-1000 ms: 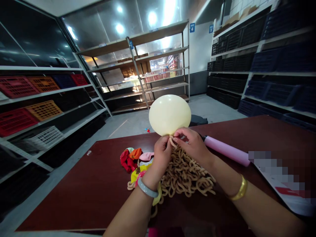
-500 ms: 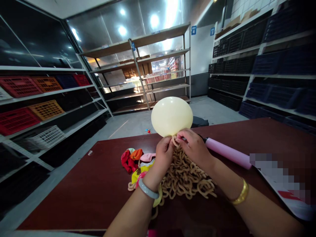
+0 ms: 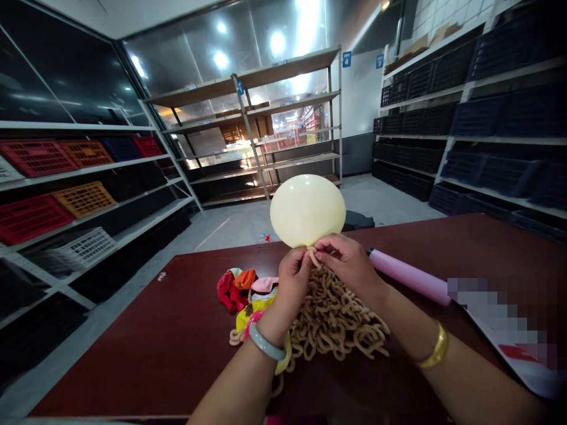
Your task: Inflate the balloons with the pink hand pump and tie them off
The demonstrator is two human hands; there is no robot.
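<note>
A pale yellow inflated balloon (image 3: 308, 209) stands upright above my hands, its neck down between them. Around the neck runs a thick tan cord (image 3: 313, 256), with a short piece hanging below. My left hand (image 3: 294, 273) is closed in a pinch at the cord and neck from the left. From the right, my right hand (image 3: 348, 262) pinches the cord between thumb and fingers. Beneath them lies a tangled pile of tan cord (image 3: 336, 319). Left of the pile are several limp balloons (image 3: 233, 292) in red, orange, pink and yellow, partly hidden by my left wrist.
A pink cylinder (image 3: 410, 276) lies on the dark red table (image 3: 119, 330) to the right, beside a partly pixelated sheet (image 3: 509, 342). Shelves with crates (image 3: 86, 200) stand at left and right, and a rack (image 3: 292, 106) stands behind.
The tan cord now sits closer around the balloon's neck, and its loop looks smaller. Both hands stay at nearly the same spot.
</note>
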